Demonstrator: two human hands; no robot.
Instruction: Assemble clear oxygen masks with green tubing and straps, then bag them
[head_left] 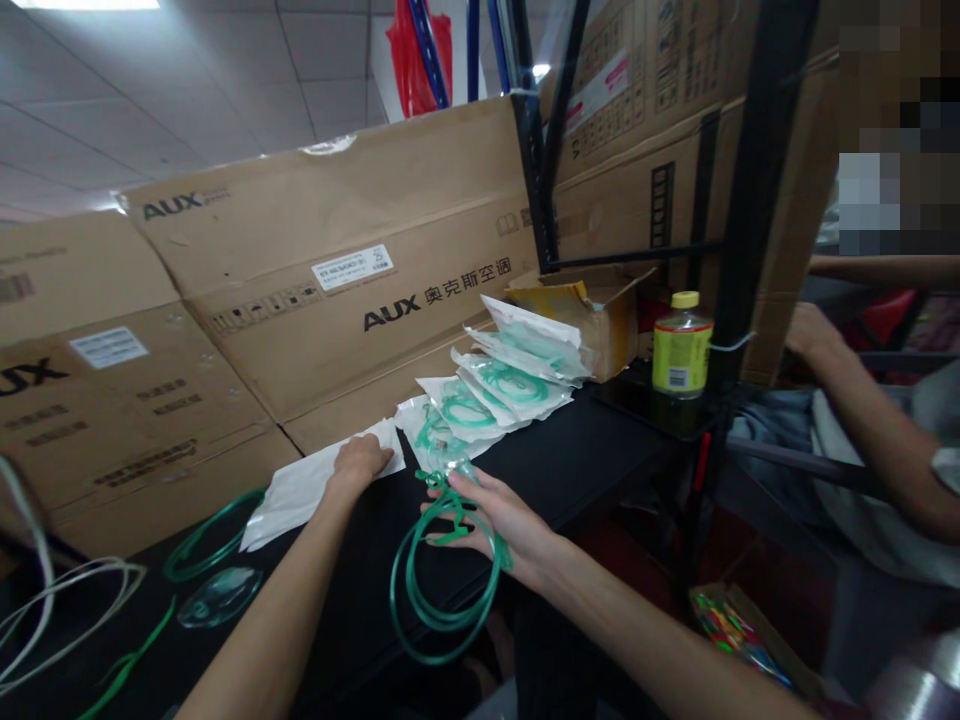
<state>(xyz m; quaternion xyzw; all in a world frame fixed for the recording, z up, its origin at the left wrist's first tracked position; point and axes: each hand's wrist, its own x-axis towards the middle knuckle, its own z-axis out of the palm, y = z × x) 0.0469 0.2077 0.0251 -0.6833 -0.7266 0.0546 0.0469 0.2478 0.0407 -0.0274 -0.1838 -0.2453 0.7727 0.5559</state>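
In my right hand (502,525) is an oxygen mask (456,468) with coiled green tubing (442,625); the thumb lies on top and the coil hangs below the fingers. My left hand (361,464) has its fingers curled on a white paper pouch (304,488) lying on the black table (517,490). Whatever the pouch contains is hidden. Beyond my right hand, several clear-fronted packets (514,382) with green tubing overlap in a row. Left of my left forearm lie a loose clear mask (220,597), a green tube coil (214,535) and a green strap (135,660).
Large AUX cartons (337,230) wall off the table's back. An opened small carton (615,325) and a yellow-labelled bottle (681,348) stand at the right, by a black rack post (757,200). White cable (82,575) loops at far left. Another person's arm (862,390) shows at right.
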